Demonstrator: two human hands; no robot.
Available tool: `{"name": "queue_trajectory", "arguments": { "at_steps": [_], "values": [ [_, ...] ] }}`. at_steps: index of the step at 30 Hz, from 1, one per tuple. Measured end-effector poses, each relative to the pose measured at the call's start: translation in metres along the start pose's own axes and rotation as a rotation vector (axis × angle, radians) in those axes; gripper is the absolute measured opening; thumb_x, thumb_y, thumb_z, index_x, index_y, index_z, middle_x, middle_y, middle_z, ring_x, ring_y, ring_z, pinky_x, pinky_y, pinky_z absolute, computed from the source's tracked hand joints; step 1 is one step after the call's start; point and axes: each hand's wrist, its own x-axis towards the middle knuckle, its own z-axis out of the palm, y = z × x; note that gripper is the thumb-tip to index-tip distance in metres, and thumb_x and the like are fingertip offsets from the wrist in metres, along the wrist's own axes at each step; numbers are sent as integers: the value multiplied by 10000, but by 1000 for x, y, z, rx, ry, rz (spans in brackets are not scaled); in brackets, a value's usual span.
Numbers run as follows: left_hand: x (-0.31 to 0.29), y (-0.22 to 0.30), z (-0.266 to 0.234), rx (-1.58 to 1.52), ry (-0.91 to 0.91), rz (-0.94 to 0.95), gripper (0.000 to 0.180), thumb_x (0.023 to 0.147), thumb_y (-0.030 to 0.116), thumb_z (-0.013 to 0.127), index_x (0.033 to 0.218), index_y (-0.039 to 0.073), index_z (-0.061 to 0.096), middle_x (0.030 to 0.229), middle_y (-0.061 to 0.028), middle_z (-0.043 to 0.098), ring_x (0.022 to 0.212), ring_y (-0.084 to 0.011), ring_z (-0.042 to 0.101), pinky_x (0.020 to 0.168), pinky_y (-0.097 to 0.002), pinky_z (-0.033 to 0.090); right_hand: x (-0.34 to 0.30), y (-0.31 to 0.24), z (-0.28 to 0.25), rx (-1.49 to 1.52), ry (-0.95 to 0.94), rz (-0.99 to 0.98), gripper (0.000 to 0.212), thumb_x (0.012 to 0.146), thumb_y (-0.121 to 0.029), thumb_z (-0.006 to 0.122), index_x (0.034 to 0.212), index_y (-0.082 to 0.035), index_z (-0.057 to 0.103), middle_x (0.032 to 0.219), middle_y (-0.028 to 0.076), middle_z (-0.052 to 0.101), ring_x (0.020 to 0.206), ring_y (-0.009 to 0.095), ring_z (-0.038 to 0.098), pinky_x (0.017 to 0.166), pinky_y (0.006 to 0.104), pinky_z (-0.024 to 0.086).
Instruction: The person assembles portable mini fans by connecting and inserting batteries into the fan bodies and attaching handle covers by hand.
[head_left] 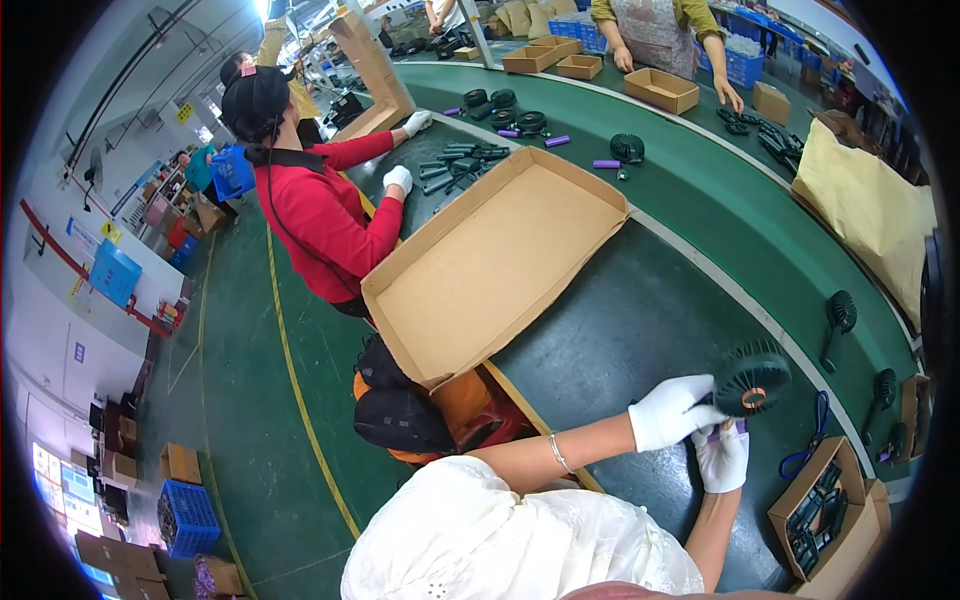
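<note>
A shallow cardboard tray [490, 270] lay aslant over the tabletop [600, 330], and to its right, on the side nearer the wearer, two white-gloved hands met at a black fan [753, 385] with a round, ribbed head. The right hand [722, 465] was closed around a purple piece [742, 426] just under that head, while the left hand [672, 412] had its fingers against the head's edge; whether they pinched it or only rested there could not be told, the fan being blurred (a thin bangle [560, 453] circled the left wrist). Farther right of the tray were a blue cord [821, 405] and an open box [847, 462] of dark parts. Beyond the tray, the green belt [690, 220] carried other fans [628, 148] and purple cylinders [606, 164]. Beside the tray's far left corner dark handles [460, 165] lay heaped, and a co-worker in red [325, 215] stood left of the tray, one gloved hand near the heap. As for writing, well to the left of the tray the wall bore yellow signs [110, 231], a light-blue panel [113, 272] and a small blue sign [79, 352]; closer to the tray, a pinkish label [248, 71] showed on the co-worker's black cap [255, 105]. The print on all of these was too small to make out.
</note>
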Motion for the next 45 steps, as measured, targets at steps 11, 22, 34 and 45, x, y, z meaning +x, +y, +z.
{"name": "queue_trajectory", "arguments": {
  "at_steps": [11, 22, 34, 45],
  "values": [
    [-6, -33, 2, 125, 37, 93, 316, 893, 263, 631, 1095, 21, 605, 1043, -196, 609, 1025, -393, 574, 918, -431, 462, 2, 5, 10, -9, 85, -53, 461, 872, 25, 684, 1294, -24, 506, 1163, 112, 643, 1010, 211, 657, 843, 329, 579],
    [-14, -54, 1, -134, -11, -58, 391, 951, 182, 579, 1294, 3, 522, 1206, -146, 617, 1127, -218, 571, 1026, -357, 422, 1, 6, -6, -51, 103, 36, 363, 865, -4, 723, 1182, -44, 550, 1016, 87, 680, 940, 187, 666, 807, 312, 570],
    [-18, -57, 10, -58, 46, 44, 319, 952, 244, 587, 1161, 3, 575, 1086, -196, 639, 1031, -317, 622, 920, -393, 470, -1, 10, -8, 60, -9, 60, 400, 873, -134, 756, 1193, -25, 543, 1001, 59, 643, 795, 140, 611, 686, 277, 539],
    [-6, -46, 2, -76, 114, -359, 323, 966, 297, 569, 1021, -15, 629, 953, -231, 677, 892, -368, 656, 801, -413, 496, 3, 5, 13, -381, 111, -35, 423, 812, -61, 704, 1202, 42, 575, 972, 110, 609, 741, 187, 605, 665, 323, 523]
  ]
}}
